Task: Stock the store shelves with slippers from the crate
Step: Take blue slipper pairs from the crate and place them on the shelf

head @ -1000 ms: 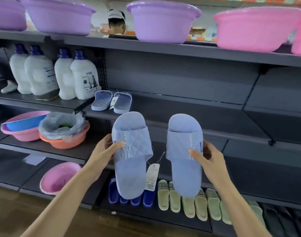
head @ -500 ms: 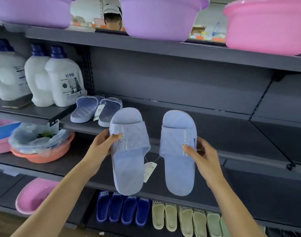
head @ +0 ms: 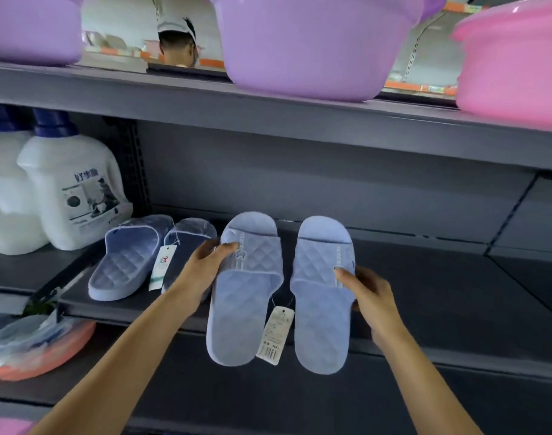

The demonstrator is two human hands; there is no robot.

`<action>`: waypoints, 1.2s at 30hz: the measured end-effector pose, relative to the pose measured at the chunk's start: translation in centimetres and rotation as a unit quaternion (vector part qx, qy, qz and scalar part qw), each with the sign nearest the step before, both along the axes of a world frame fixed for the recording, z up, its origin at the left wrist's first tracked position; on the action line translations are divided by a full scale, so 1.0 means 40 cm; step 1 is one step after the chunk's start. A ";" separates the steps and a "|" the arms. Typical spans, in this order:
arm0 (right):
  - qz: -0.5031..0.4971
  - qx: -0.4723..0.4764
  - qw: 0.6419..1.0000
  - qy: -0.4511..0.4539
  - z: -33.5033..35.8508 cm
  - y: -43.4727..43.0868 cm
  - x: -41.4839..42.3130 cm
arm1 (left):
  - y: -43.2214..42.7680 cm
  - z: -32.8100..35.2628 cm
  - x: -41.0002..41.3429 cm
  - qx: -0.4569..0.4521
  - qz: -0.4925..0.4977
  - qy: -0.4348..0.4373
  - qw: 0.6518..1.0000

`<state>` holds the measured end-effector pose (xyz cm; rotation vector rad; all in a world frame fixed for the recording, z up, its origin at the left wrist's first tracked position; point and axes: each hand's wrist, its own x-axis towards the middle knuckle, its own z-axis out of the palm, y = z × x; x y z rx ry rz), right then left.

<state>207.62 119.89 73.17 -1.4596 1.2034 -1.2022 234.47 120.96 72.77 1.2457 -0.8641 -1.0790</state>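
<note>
I hold a pair of light blue quilted slippers side by side, toes toward the back of the grey middle shelf [head: 425, 287]. My left hand [head: 202, 271] grips the left slipper [head: 246, 296] at its strap edge. My right hand [head: 367, 293] grips the right slipper [head: 322, 296] at its outer side. A paper price tag [head: 274, 335] hangs on a string between them. The heels stick out past the shelf's front edge. Another matching pair [head: 133, 255] with a tag lies on the shelf just to the left. No crate is in view.
White detergent jugs [head: 70, 193] stand at the left end. Purple basins [head: 315, 42] and a pink basin [head: 513, 64] sit on the shelf above. An orange basin [head: 48, 350] with plastic wrap sits lower left. A person's head [head: 177, 42] shows beyond the shelving.
Both hands have carried the slipper pair up and forward, from in front of the lower shelves to the middle shelf beside the earlier pair. The view has moved closer.
</note>
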 end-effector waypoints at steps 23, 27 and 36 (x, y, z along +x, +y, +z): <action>-0.081 -0.065 0.983 0.150 -0.109 -0.167 0.145 | -0.124 -0.059 -0.025 -0.052 0.098 -0.454 0.884; -0.032 -0.071 0.970 0.232 -0.092 -0.131 0.120 | -0.103 -0.060 -0.014 -0.068 0.077 -0.479 0.872; 0.014 -0.158 0.893 0.422 -0.042 -0.024 0.018 | 0.018 -0.041 -0.016 -0.110 0.019 -0.563 0.819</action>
